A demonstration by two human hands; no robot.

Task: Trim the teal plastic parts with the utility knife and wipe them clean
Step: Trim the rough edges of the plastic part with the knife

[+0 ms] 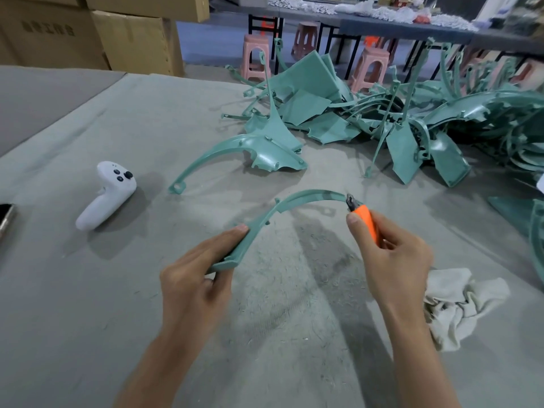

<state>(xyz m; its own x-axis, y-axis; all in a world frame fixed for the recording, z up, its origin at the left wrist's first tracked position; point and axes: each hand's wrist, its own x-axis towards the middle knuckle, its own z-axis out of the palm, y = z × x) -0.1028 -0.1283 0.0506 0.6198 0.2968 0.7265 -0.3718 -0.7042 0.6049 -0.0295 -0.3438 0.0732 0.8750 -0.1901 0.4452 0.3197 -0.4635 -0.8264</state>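
Teal plastic part (312, 195), curved strip: held above the table (88, 319), near centre. Left hand (194, 278) grasps its near end. The far end meets the blade of the utility knife (365, 219), orange-bodied, gripped in the right hand (391, 254). Step in hand: trimming, apparently at the strip's far tip. Next move likely calls for a steady draw of the blade along the edge, kept clear of the left hand. Rag (459, 304), crumpled, near right, for wiping afterwards. Further teal parts (382, 113) heaped far right.
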